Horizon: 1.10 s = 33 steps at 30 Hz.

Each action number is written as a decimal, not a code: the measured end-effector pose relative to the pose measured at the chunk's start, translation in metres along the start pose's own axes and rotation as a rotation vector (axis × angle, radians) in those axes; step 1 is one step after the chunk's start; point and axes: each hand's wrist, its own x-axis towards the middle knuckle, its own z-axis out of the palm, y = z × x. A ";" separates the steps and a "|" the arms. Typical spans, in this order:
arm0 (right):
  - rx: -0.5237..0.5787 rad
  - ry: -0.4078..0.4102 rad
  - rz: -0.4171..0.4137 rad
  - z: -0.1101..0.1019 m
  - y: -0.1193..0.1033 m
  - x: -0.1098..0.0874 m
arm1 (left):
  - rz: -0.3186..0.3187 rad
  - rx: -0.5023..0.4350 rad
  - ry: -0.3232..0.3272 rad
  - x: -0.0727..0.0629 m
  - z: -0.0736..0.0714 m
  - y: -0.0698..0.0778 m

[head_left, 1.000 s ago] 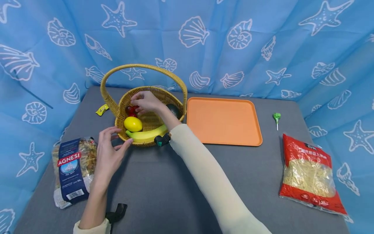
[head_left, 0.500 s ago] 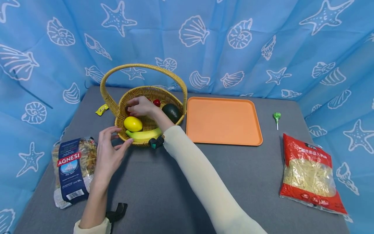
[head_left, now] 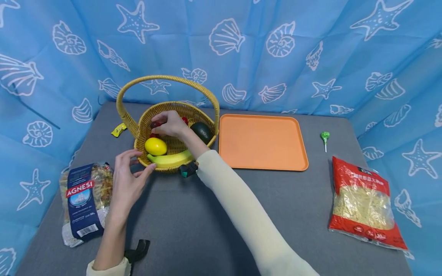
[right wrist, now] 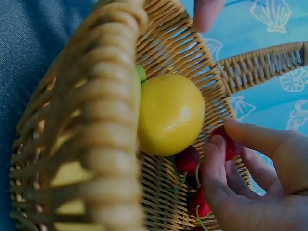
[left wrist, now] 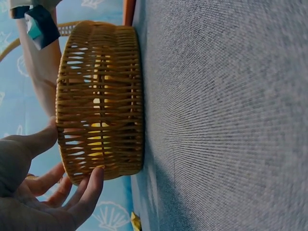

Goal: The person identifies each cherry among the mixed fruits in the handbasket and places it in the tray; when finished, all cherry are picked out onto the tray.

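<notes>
My left hand (head_left: 129,176) holds the near left rim of the wicker basket (left wrist: 101,106), its thumb and fingers spread along the rim and side. Inside the basket, my right hand (head_left: 170,124) pinches a dark red cherry (right wrist: 228,143) between thumb and fingertips. Below it lie more cherries (right wrist: 198,202) with green stems, partly hidden by the fingers. A yellow lemon (head_left: 155,146) sits beside them, at the basket's left. Along the near wall lies a banana (head_left: 172,159). A dark green avocado (head_left: 201,132) rests at the right side.
An orange tray (head_left: 262,142) lies right of the basket. Farther right are a green lollipop (head_left: 325,137) and a red pasta bag (head_left: 366,203). At left are a blue-labelled pasta bag (head_left: 84,203) and a yellow wrapped candy (head_left: 119,130). The basket's tall handle (head_left: 169,78) arches above it.
My right hand first reached left inside the basket, uncovering the avocado and a cherry at the right. It has since risen slightly with a cherry in its fingertips. The left hand stays on the rim.
</notes>
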 end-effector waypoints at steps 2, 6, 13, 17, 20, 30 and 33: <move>0.002 0.025 -0.031 -0.004 0.000 -0.004 | 0.001 0.007 0.002 0.000 0.000 0.000; 0.046 0.026 -0.062 -0.015 -0.003 -0.014 | 0.009 0.007 0.004 0.000 0.000 -0.001; 0.091 -0.011 -0.143 -0.035 -0.008 -0.046 | 0.004 0.008 0.001 0.001 -0.001 -0.001; 0.081 -0.026 -0.204 -0.047 -0.008 -0.069 | 0.006 0.007 0.002 0.001 0.000 -0.001; 0.075 -0.052 -0.243 -0.057 -0.008 -0.089 | 0.005 0.007 0.004 0.001 0.001 -0.001; 0.122 -0.117 -0.326 -0.101 -0.001 -0.155 | 0.000 0.016 0.005 0.001 0.000 0.000; 0.138 -0.093 -0.344 -0.116 0.003 -0.170 | -0.009 0.021 0.002 0.001 -0.001 0.000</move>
